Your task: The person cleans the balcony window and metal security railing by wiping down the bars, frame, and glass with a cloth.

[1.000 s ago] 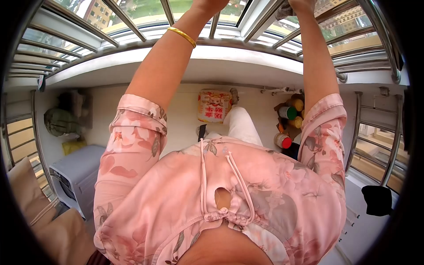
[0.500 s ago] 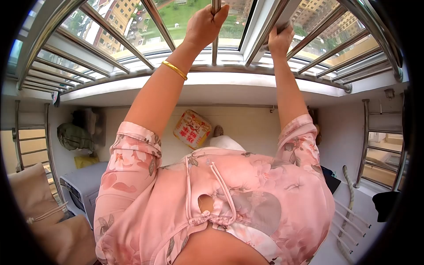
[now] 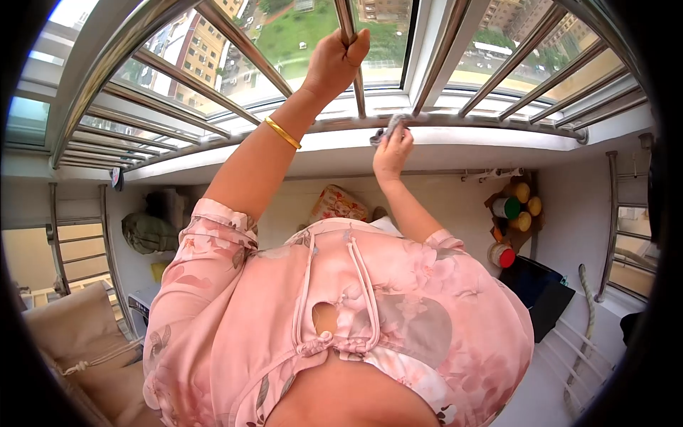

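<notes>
My left hand (image 3: pixel 337 62) is wrapped around an upright metal bar (image 3: pixel 346 21) of the window guard. A gold bangle (image 3: pixel 282 133) circles that wrist. Lower and to the right, my right hand (image 3: pixel 393 154) grips a grey cloth (image 3: pixel 388 132). The cloth lies against the white sill (image 3: pixel 434 137) and the bottom rail (image 3: pixel 491 123) of the guard. Part of it is hidden by my fingers.
Beyond the bars are window panes (image 3: pixel 299 53). On the floor stand a red-patterned box (image 3: pixel 339 203), several jars (image 3: pixel 506 208) and a black box (image 3: pixel 530 288). A beige cloth chair (image 3: pixel 71 327) is at left, and a rope (image 3: pixel 588 313) hangs at right.
My right hand has come down and left from between the guard's right bars to the sill, with the grey cloth now plainly visible. My left hand keeps its hold on the bar.
</notes>
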Demonstrator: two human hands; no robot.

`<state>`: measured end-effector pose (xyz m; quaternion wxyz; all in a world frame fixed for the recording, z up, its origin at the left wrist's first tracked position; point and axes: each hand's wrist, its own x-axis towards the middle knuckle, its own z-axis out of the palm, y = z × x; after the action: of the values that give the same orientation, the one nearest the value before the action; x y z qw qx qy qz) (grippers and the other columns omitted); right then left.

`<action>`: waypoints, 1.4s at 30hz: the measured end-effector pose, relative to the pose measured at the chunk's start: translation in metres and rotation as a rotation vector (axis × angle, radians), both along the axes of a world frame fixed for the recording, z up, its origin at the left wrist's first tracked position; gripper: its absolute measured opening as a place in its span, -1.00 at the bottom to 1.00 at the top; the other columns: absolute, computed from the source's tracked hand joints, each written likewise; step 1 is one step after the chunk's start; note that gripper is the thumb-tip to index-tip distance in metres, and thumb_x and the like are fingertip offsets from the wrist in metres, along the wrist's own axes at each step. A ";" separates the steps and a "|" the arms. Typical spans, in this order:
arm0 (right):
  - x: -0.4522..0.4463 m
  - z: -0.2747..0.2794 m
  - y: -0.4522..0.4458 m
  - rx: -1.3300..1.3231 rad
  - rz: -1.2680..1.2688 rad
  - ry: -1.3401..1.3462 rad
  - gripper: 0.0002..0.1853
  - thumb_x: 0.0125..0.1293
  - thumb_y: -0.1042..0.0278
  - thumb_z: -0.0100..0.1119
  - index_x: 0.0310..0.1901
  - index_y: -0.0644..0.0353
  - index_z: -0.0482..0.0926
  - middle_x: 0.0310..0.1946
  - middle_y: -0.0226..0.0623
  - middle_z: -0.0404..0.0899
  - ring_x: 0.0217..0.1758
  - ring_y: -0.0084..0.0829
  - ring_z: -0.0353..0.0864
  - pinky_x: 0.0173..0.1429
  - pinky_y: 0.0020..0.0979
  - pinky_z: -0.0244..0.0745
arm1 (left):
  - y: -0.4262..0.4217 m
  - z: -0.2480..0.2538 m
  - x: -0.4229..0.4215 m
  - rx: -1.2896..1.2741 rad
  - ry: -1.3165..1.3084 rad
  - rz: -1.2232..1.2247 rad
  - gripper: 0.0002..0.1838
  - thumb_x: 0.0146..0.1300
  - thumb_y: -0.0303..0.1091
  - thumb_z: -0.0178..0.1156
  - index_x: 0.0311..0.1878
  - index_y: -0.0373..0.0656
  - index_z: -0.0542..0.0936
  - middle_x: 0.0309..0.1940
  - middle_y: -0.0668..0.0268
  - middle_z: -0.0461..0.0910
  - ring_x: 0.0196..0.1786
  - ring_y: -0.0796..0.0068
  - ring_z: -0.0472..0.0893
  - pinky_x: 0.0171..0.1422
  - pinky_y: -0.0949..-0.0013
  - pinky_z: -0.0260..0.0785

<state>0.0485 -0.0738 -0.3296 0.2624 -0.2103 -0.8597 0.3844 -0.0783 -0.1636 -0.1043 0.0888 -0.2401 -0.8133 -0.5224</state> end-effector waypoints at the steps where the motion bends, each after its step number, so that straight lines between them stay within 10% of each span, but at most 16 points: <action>1: 0.001 -0.003 -0.021 -0.119 0.130 0.023 -0.42 0.17 0.43 0.15 0.26 0.24 0.29 0.07 -0.02 0.19 0.13 -0.04 0.22 0.25 -0.13 0.17 | 0.000 -0.001 -0.001 0.016 0.011 -0.042 -0.47 0.27 0.10 0.06 -0.53 -0.24 0.41 -0.71 0.26 0.38 -0.58 0.42 0.34 -0.45 0.32 0.27; 12: -0.018 -0.080 0.100 -1.848 -0.387 0.749 -0.63 0.39 0.35 -0.20 0.18 0.26 0.26 0.14 -0.09 0.35 0.19 -0.16 0.39 0.23 -0.10 0.36 | 0.002 0.007 -0.003 0.172 -0.015 -0.224 -0.55 0.25 -0.16 0.12 -0.65 -0.28 0.36 -0.79 0.35 0.31 -0.62 0.61 0.26 -0.54 0.39 0.19; 16: -0.053 -0.023 0.088 -1.835 -0.170 0.702 -0.47 0.35 -0.03 -0.40 0.12 0.16 0.36 0.10 -0.20 0.40 0.15 -0.20 0.35 0.27 -0.05 0.23 | 0.002 0.001 -0.012 0.255 -0.125 -0.384 -0.57 0.28 -0.25 0.09 -0.70 -0.20 0.32 -0.77 0.50 0.26 -0.62 0.74 0.20 -0.58 0.48 0.06; 19: -0.099 -0.047 0.033 -1.965 0.094 0.913 -0.50 0.31 -0.17 -0.24 -0.05 0.08 0.45 -0.11 -0.26 0.50 0.01 -0.20 0.45 0.21 -0.10 0.31 | 0.003 0.001 -0.013 0.254 -0.071 -0.436 -0.60 0.31 -0.32 0.06 -0.66 -0.17 0.29 -0.75 0.53 0.24 -0.60 0.77 0.19 -0.56 0.51 0.00; 20: -0.109 -0.041 0.022 -1.746 1.241 1.216 -0.59 0.33 -0.08 -0.23 -0.12 0.06 0.46 -0.18 -0.29 0.49 -0.04 -0.22 0.46 0.19 -0.07 0.34 | 0.004 0.003 -0.012 0.267 -0.057 -0.437 -0.61 0.31 -0.33 0.05 -0.66 -0.16 0.28 -0.74 0.53 0.24 -0.60 0.77 0.18 -0.56 0.51 0.00; 21: -0.095 -0.016 -0.004 -2.082 0.066 0.921 -0.65 0.33 -0.01 -0.22 -0.15 0.04 0.46 -0.21 -0.32 0.48 -0.10 -0.23 0.45 0.18 -0.08 0.33 | 0.003 0.005 -0.014 0.242 -0.028 -0.421 -0.61 0.32 -0.34 0.05 -0.66 -0.15 0.27 -0.74 0.54 0.23 -0.60 0.77 0.17 -0.56 0.51 -0.01; 24: -0.086 -0.035 -0.016 -2.242 0.294 0.691 -0.65 0.36 0.01 -0.22 -0.05 0.04 0.43 -0.12 -0.30 0.47 -0.01 -0.26 0.45 0.18 -0.09 0.32 | 0.003 0.005 -0.011 0.187 0.026 -0.387 -0.61 0.33 -0.37 0.04 -0.65 -0.13 0.24 -0.73 0.58 0.21 -0.59 0.78 0.14 -0.55 0.52 -0.02; 27: -0.078 -0.037 -0.022 -2.090 0.359 0.445 -0.53 0.36 -0.05 -0.21 0.14 0.07 0.36 0.07 -0.29 0.42 0.16 -0.24 0.35 0.26 -0.15 0.26 | 0.000 -0.001 -0.015 0.219 0.003 -0.417 -0.65 0.33 -0.38 0.03 -0.61 -0.12 0.26 -0.70 0.56 0.24 -0.58 0.78 0.17 -0.53 0.53 0.03; 32: -0.039 0.007 0.087 -1.944 -0.357 0.852 -0.37 0.38 -0.15 -0.46 0.18 0.19 0.34 0.22 -0.19 0.33 0.28 -0.16 0.26 0.42 -0.11 0.04 | 0.002 0.007 -0.011 0.227 -0.002 -0.431 -0.66 0.34 -0.38 0.02 -0.59 -0.11 0.26 -0.69 0.53 0.27 -0.58 0.76 0.21 -0.53 0.54 0.07; 37: -0.037 0.000 0.090 -1.576 -0.439 0.768 -0.82 0.28 0.21 -0.02 -0.41 0.06 0.29 -0.47 -0.51 0.23 -0.40 -0.59 0.28 -0.30 -0.44 0.30 | 0.002 0.000 -0.014 0.194 0.005 -0.391 -0.63 0.33 -0.36 0.03 -0.63 -0.13 0.25 -0.72 0.55 0.23 -0.59 0.76 0.17 -0.54 0.52 0.04; 39: -0.057 0.004 0.000 -0.972 -0.563 0.623 -0.70 0.18 0.36 -0.05 -0.07 0.28 0.44 0.01 -0.15 0.24 0.05 -0.30 0.31 0.16 -0.33 0.25 | 0.003 0.001 -0.016 0.213 -0.007 -0.383 -0.61 0.32 -0.34 0.05 -0.66 -0.15 0.27 -0.74 0.55 0.19 -0.59 0.75 0.15 -0.54 0.49 0.01; 40: -0.066 -0.044 -0.066 -0.177 -0.518 0.341 -0.59 0.14 0.50 0.01 0.09 0.22 0.42 0.18 0.13 0.08 0.22 0.01 0.18 0.35 -0.18 0.09 | 0.002 -0.005 -0.020 0.171 0.036 -0.362 -0.62 0.30 -0.31 0.07 -0.64 -0.17 0.29 -0.76 0.47 0.18 -0.60 0.72 0.16 -0.55 0.44 0.03; 42: -0.041 -0.013 -0.087 -0.213 -0.376 0.285 -0.54 0.07 0.63 0.08 0.08 0.18 0.46 0.17 0.15 0.08 0.24 0.09 0.15 0.36 -0.14 0.09 | 0.000 -0.007 -0.026 0.119 0.029 -0.349 -0.60 0.28 -0.19 0.08 -0.61 -0.22 0.31 -0.77 0.36 0.20 -0.65 0.59 0.18 -0.54 0.37 0.11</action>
<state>0.0079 -0.1604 -0.3431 0.4242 -0.3363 -0.7144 0.4433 -0.1041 -0.1637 -0.1115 0.0227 -0.3795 -0.7255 -0.5737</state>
